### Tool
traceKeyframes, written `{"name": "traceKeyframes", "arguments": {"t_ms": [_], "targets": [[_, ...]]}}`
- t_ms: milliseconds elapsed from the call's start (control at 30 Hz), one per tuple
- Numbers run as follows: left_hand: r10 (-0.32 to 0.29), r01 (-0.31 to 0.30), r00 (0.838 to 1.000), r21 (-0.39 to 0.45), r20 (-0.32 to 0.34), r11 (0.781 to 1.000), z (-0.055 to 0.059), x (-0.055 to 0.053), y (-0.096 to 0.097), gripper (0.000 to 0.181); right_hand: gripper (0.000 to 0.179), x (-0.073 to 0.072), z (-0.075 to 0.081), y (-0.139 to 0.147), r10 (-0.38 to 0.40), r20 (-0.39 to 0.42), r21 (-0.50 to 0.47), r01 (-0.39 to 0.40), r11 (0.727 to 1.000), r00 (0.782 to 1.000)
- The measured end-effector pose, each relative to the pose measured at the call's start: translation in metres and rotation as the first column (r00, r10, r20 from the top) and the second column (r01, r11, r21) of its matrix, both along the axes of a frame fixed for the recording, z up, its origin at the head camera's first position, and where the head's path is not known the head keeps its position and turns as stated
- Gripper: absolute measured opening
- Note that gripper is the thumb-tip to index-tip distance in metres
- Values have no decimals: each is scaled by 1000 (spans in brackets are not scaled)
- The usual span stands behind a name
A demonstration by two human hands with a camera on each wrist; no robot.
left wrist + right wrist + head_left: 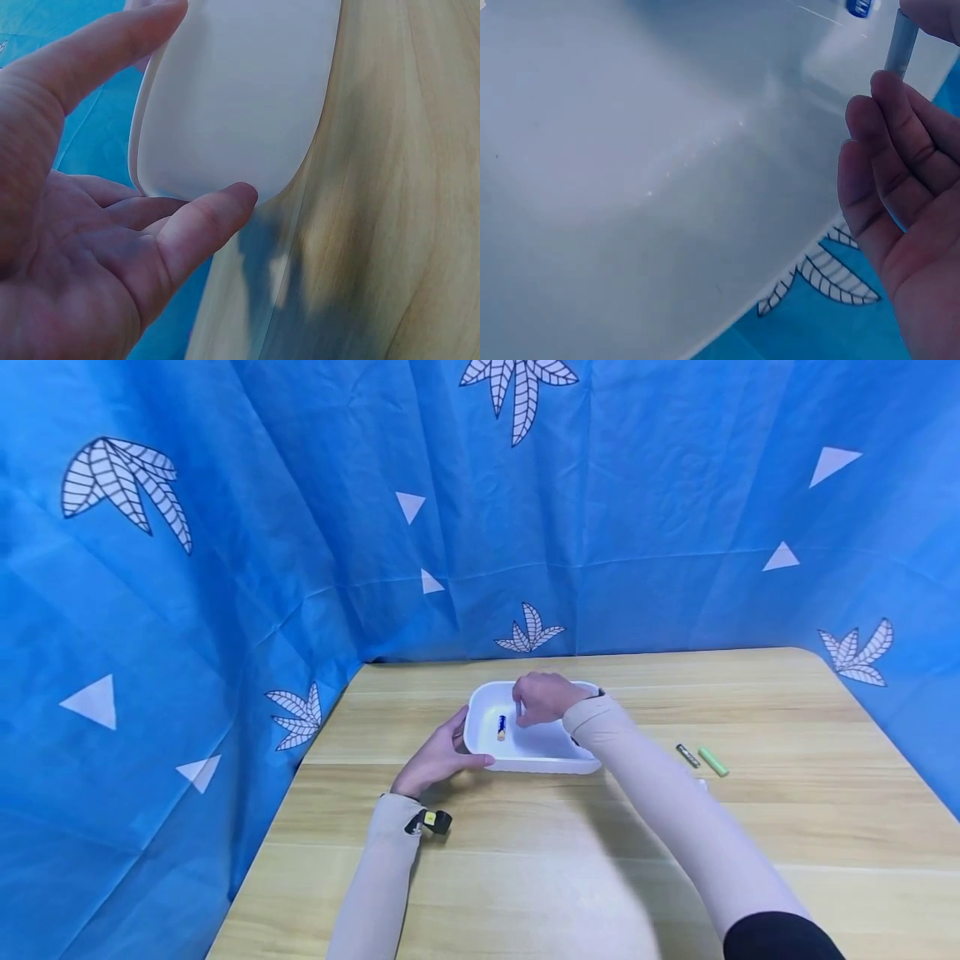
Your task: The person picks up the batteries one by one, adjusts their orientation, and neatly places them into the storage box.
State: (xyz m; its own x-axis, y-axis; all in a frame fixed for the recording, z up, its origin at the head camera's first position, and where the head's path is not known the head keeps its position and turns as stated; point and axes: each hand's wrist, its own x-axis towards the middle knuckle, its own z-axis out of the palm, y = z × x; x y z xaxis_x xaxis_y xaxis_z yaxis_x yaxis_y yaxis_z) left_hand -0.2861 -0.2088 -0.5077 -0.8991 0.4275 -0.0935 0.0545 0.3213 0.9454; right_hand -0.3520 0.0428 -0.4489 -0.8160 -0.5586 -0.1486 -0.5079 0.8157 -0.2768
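A white plastic container [536,766] with rounded corners sits on the table. My left hand [441,760] grips its left end, with the thumb on the near side; the left wrist view shows the fingers around the container's wall [247,97]. Inside, towards the left end, lies a blue battery [502,727] with a pale end. My right hand [549,697] is over the container's interior. It pinches a slim grey battery [901,46] between thumb and fingertips, close to the blue battery [859,7] in the right wrist view.
On the table [525,877], right of my right forearm, lie a dark patterned battery [687,755] and a green battery [713,762]. A small whitish thing [702,784] shows partly behind the sleeve. A blue patterned curtain [480,527] hangs behind and to the left.
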Motion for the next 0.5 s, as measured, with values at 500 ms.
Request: {"name": "traceKeyframes", "arguments": {"t_ms": [500], "targets": [[-16,16,1000,8,-26,1000,1,2,1,121,25,0,-24,-22,-42,35,26,41,999,999]]}}
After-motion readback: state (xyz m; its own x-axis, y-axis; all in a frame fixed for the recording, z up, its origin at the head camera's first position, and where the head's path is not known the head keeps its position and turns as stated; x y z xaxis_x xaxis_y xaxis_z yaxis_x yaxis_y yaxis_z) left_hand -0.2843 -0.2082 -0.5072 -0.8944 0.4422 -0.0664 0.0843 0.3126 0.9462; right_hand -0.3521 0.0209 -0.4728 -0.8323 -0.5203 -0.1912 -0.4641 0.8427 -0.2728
